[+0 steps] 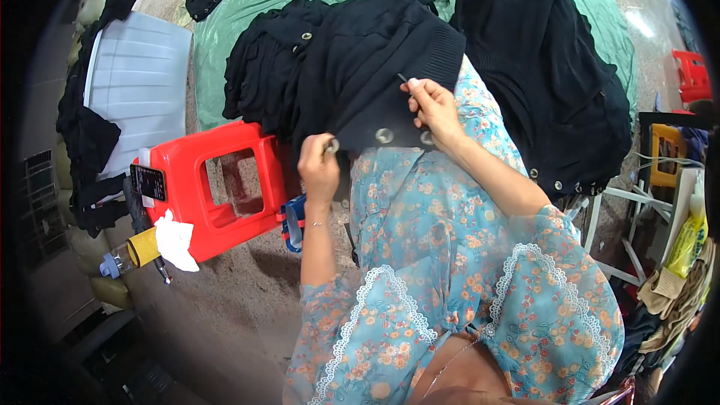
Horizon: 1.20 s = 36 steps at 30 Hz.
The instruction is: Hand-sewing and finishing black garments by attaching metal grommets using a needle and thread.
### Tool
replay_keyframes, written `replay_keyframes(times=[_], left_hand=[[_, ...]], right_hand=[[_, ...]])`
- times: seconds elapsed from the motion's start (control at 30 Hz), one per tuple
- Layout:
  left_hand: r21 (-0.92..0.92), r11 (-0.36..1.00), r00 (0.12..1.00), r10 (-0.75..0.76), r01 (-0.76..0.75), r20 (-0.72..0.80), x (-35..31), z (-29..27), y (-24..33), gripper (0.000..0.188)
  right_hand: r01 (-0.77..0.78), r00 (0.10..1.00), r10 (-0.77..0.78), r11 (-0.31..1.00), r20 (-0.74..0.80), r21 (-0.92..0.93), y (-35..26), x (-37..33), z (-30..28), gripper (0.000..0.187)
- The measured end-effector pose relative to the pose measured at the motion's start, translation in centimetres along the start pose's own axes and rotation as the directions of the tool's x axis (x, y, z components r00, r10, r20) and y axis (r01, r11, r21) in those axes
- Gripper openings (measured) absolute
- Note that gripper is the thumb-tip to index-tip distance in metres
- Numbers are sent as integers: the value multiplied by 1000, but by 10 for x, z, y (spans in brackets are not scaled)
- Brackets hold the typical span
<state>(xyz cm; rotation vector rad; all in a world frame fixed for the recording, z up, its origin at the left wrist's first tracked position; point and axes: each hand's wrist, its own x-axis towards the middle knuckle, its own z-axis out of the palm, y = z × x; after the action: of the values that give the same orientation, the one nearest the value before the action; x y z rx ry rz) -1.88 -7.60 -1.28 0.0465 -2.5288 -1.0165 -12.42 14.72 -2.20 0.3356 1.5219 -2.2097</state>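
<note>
Black knit fabric fills the lap of a seated person in a blue floral dress, where a dark garment with round metal buttons is spread over the knees. Their left hand pinches the garment's button edge, fingers closed on the cloth beside one button. Their right hand is closed on a thin dark tool held over the same edge. A red plastic stool stands just left, and more black garments lie piled on a green sheet beyond.

A black knitted garment with round metal buttons lies draped across the lap.
</note>
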Motion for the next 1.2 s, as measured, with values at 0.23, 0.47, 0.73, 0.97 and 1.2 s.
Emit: replay_keyframes(times=[0.23, 0.47, 0.73, 0.97, 1.2], left_hand=[[113, 988, 987, -121, 109, 104, -23, -32, -12, 47], [-105, 991, 978, -66, 88, 196, 11, 6, 38, 32], [-344, 884, 949, -285, 315, 138, 7, 22, 7, 4], [-373, 776, 852, -516, 508, 88, 9, 21, 10, 4], [-350, 851, 914, -402, 392, 46, 8, 22, 17, 6]], right_hand=[[-6, 978, 42, 985, 203, -175, 24, 5, 9, 31], [20, 978, 23, 979, 207, -203, 26, 2, 6, 31], [326, 934, -211, 833, 287, -448, 29, -3, 12, 26], [694, 720, -346, 387, 602, -607, 3, -15, 22, 24], [800, 582, -336, 72, 740, -596, -9, -25, 36, 22]])
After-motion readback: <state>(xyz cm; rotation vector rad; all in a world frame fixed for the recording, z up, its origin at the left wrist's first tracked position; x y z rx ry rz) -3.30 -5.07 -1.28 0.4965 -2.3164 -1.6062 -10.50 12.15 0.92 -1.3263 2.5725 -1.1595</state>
